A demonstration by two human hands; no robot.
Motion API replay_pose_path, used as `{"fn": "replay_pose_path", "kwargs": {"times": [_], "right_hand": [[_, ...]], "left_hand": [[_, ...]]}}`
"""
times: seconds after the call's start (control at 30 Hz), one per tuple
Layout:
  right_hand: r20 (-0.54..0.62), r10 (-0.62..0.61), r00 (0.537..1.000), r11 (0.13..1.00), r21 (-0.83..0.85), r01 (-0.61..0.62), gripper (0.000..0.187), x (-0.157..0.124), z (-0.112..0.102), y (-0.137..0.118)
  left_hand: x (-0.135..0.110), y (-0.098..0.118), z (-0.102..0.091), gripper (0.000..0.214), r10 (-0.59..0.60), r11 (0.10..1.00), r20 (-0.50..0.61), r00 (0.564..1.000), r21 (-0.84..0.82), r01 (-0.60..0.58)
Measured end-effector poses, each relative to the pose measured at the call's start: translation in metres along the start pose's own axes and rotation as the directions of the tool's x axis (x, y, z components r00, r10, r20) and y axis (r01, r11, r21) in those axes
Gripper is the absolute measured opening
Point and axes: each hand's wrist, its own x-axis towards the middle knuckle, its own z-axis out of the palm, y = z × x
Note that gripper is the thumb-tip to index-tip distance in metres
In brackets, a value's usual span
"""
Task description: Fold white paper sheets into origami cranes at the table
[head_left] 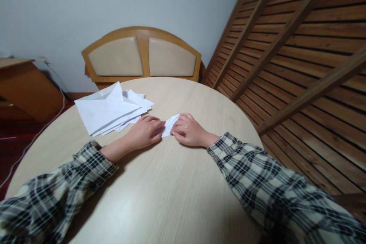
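Note:
A small folded piece of white paper (169, 126) lies on the round table (160, 183), between my two hands. My left hand (145, 132) grips its left end, with the fingers pressed together on it. At the right end, the fingers of my right hand (189, 129) are curled and pinch the paper's edge. Parts of the paper are hidden under both hands. Just beyond my left hand is a loose stack of white paper sheets (105, 112), some with creases and one with a raised folded point.
Behind the table stands a wooden headboard (145, 57) with two cream panels against the wall. Slatted wooden boards (300, 68) lean along the right side. On the left are a wooden desk (25, 91) and a white cable (54, 116) running down to the floor.

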Motion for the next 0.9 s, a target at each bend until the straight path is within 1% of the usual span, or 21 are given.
{"fn": "replay_pose_path", "kwargs": {"times": [0.13, 0.3, 0.47, 0.67, 0.77, 0.9], "right_hand": [[-0.014, -0.010, 1.000, 1.000, -0.024, 0.010, 0.020, 0.000, 0.001, 0.000], [-0.009, 0.037, 0.999, 0.996, -0.085, -0.038, 0.023, 0.001, 0.002, 0.001], [0.005, 0.079, 0.997, 0.994, -0.081, -0.078, 0.021, 0.001, 0.001, 0.001], [0.030, 0.086, 0.996, 0.996, -0.042, -0.085, 0.021, 0.000, 0.001, -0.001], [0.051, 0.100, 0.994, 0.994, -0.040, -0.098, 0.023, 0.000, 0.001, -0.001], [0.052, 0.130, 0.990, 0.991, -0.041, -0.128, 0.017, 0.001, 0.003, 0.001]], "left_hand": [[0.000, -0.002, 0.005, 0.026, 0.036, 0.999, -0.041, 0.999, -0.011, -0.036], [-0.001, -0.004, 0.013, 0.027, 0.026, 0.998, -0.122, 0.992, -0.053, -0.033], [-0.002, -0.006, 0.021, 0.026, 0.011, 0.996, -0.162, 0.987, -0.089, -0.026], [-0.003, -0.011, 0.030, 0.030, 0.045, 0.988, -0.194, 0.980, -0.138, -0.073], [-0.003, -0.014, 0.033, 0.031, 0.031, 0.977, -0.213, 0.977, -0.198, -0.074], [-0.002, -0.014, 0.031, 0.031, -0.025, 0.963, -0.208, 0.978, -0.269, -0.032]]}}
